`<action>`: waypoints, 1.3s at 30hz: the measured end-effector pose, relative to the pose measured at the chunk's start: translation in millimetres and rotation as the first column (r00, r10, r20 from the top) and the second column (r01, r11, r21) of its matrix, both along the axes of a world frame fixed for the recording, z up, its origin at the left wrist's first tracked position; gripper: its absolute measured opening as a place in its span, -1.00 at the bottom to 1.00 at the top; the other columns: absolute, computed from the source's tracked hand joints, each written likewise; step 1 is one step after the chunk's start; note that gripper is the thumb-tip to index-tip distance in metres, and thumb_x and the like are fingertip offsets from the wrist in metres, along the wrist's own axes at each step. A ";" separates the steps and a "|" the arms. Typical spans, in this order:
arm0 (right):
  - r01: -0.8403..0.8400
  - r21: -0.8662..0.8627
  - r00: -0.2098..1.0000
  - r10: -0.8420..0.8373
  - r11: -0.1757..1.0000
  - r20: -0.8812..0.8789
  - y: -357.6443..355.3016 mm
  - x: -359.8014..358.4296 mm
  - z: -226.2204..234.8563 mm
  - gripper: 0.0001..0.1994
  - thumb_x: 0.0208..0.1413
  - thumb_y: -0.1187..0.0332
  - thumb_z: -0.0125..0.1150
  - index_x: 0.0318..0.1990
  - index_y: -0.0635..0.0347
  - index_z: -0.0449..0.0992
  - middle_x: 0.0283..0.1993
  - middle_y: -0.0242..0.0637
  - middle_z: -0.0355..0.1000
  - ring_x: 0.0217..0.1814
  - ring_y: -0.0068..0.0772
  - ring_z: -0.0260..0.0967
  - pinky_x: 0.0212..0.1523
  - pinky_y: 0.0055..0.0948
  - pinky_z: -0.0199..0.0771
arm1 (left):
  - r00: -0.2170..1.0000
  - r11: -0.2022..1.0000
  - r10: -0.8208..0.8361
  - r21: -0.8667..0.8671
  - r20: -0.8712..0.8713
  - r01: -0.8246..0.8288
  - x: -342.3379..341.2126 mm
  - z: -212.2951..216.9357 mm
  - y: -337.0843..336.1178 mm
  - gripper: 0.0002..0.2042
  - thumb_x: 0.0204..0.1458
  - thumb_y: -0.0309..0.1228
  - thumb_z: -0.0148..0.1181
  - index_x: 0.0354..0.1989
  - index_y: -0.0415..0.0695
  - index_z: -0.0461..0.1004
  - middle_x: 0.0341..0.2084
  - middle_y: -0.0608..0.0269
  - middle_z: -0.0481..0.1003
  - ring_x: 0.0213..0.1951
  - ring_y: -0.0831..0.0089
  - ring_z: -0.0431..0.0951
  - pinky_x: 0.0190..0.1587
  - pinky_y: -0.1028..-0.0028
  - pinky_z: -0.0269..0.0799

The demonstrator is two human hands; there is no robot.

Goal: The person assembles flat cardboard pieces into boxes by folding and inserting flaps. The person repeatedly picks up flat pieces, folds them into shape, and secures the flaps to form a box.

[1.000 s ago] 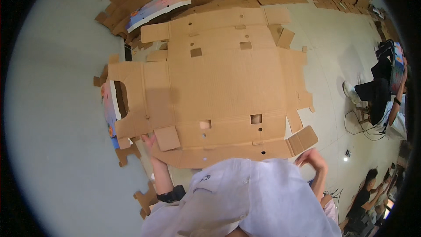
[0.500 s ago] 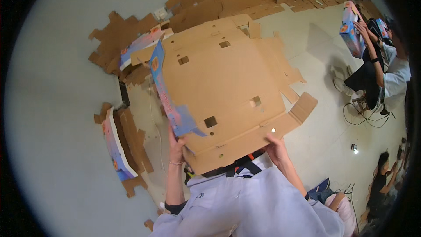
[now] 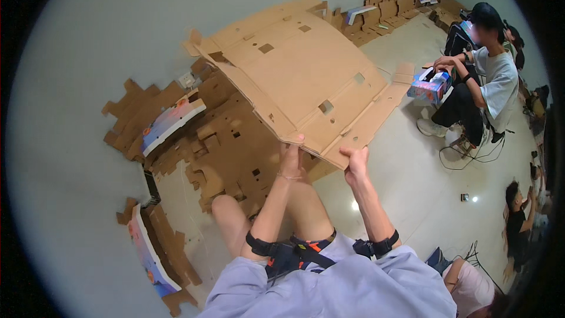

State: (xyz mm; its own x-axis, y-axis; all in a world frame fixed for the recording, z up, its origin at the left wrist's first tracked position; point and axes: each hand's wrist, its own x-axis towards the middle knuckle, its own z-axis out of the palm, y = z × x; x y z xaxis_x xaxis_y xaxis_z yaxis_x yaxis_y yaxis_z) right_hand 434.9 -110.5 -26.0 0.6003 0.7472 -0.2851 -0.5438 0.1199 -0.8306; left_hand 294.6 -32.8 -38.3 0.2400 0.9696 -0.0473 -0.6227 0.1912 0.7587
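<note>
A large unfolded cardboard box sheet [image 3: 306, 65] is held up in front of me, its plain brown face toward me. It has several square and round cut-outs, and folded flaps run along its left and near edges. My left hand [image 3: 291, 158] pinches its near corner, thumb on top. Further right, my right hand [image 3: 355, 164] is closed on the near flap, with the thumb over the edge. Below the sheet, partly hidden by it, more flattened cardboard [image 3: 229, 165] with cut-outs lies on the floor beside my knees.
Colour-printed cardboard pieces [image 3: 170, 123] lie by the wall at left, another [image 3: 154, 253] nearer me. Folded cardboard [image 3: 388, 12] lines the far wall. At right a crouching person [image 3: 494, 76] handles a printed box [image 3: 429, 85], with black cables [image 3: 471, 156] nearby. Other people sit further right.
The sheet has moved up and away from me, tilting and turning; its printed left flap no longer shows. Both hands moved with it, closer together. More floor cardboard and my knees now show.
</note>
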 end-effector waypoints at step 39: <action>-0.159 -0.982 0.294 0.954 0.105 0.055 130.1 202.1 -275.0 -0.43 -0.05 0.05 0.20 0.06 0.23 0.32 -0.08 0.05 0.39 -0.11 0.12 0.41 -0.24 0.14 0.43 | 0.629 0.725 -0.169 -0.528 -0.759 -0.442 -348.2 -235.2 -347.6 -0.53 0.03 -0.40 -0.02 0.17 -0.12 0.20 -0.40 0.21 0.48 -0.44 0.53 0.46 -0.45 0.53 0.38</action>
State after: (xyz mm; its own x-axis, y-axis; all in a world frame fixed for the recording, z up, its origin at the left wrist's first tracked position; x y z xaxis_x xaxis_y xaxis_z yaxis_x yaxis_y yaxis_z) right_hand 637.0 19.6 -301.0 0.3263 0.5719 -0.7526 0.6042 -0.7385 -0.2992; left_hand -53.6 -380.5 -273.5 -0.3080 0.6306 -0.7124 0.0086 0.7506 0.6607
